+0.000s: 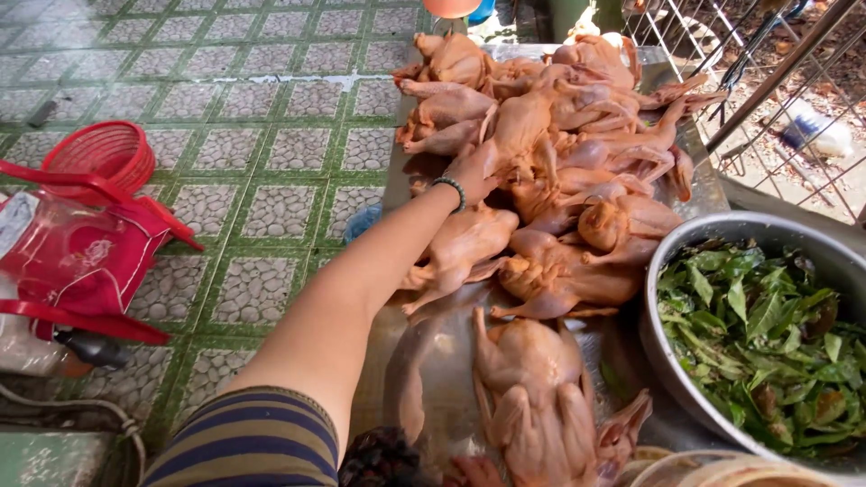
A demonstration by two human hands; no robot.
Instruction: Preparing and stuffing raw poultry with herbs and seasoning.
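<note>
Reaching up the centre of the head view, a bare arm in a striped sleeve point(248, 442) extends to a heap of plucked, yellow-brown birds point(550, 117) piled on a metal tabletop point(433, 361) in the upper middle of the frame. Which arm it is cannot be told with certainty; from its entry at lower left it reads as the left hand point(471, 171), wearing a beaded bracelet point(450, 188) at the wrist. The fingers are buried among the carcasses, so how far they are open, and whether they have closed on one bird, cannot be told. The other hand is out of frame. Single birds lie apart from the heap: one just below the wrist point(465, 248) and one at lower centre point(532, 397). At lower right stands a metal basin point(713, 234) of wet green leaves point(767, 343). At left, on the tiled floor point(262, 117), sit a red basket point(104, 153) and a red plastic bag point(81, 261). Judged from the slick skin, a firm grasp around a leg or body, rather than a fingertip pinch, would lift one bird cleanly without dragging its neighbours off the pile.
</note>
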